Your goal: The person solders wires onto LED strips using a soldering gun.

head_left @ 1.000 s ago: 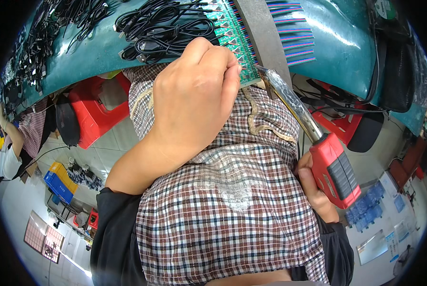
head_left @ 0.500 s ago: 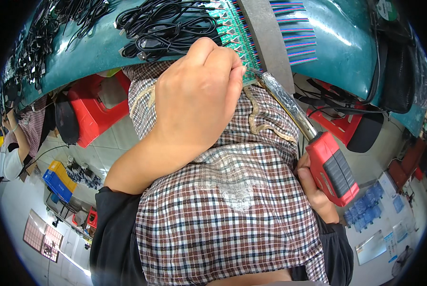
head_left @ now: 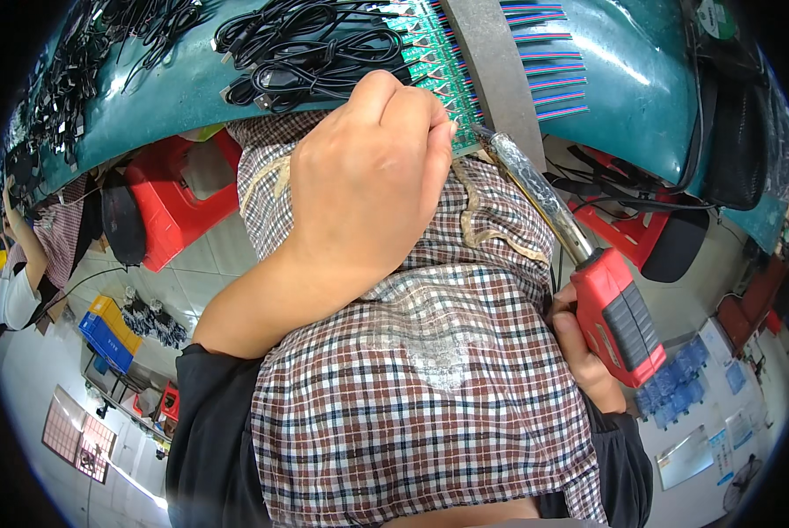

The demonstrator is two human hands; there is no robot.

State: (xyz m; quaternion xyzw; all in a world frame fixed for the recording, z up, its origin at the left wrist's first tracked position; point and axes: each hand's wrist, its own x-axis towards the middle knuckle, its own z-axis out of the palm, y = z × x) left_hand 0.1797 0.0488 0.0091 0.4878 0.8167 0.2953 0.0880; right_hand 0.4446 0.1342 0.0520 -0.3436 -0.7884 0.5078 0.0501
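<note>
My right hand (head_left: pixel 577 348) is wrapped round the red and black handle of a soldering iron (head_left: pixel 619 317). The iron slants up and left, its tip close to the near right corner of a green circuit board strip (head_left: pixel 431 66). Over the near left part of that strip, my left hand (head_left: pixel 368 172) is closed, thumb and fingers pinched together; whatever sits between them is hidden. Bundled black cables (head_left: pixel 324 53) lie left of the strip with their ends on it. A grey bar (head_left: pixel 495 75) lies along its right side, and multicoloured ribbon wires (head_left: pixel 553 79) stick out beyond.
All this lies on a green table (head_left: pixel 623 106), whose edge curves past my plaid apron (head_left: pixel 421 378). More cables (head_left: pixel 77 88) are heaped at far left. Red stools (head_left: pixel 170 207) stand below the table. A black pouch (head_left: pixel 736 145) hangs at right. Another person's arm (head_left: pixel 29 246) shows at far left.
The soldering iron has shifted slightly right and down, its tip drawing a little away from my left fingertips. My left hand has barely moved. The other person's arm has moved.
</note>
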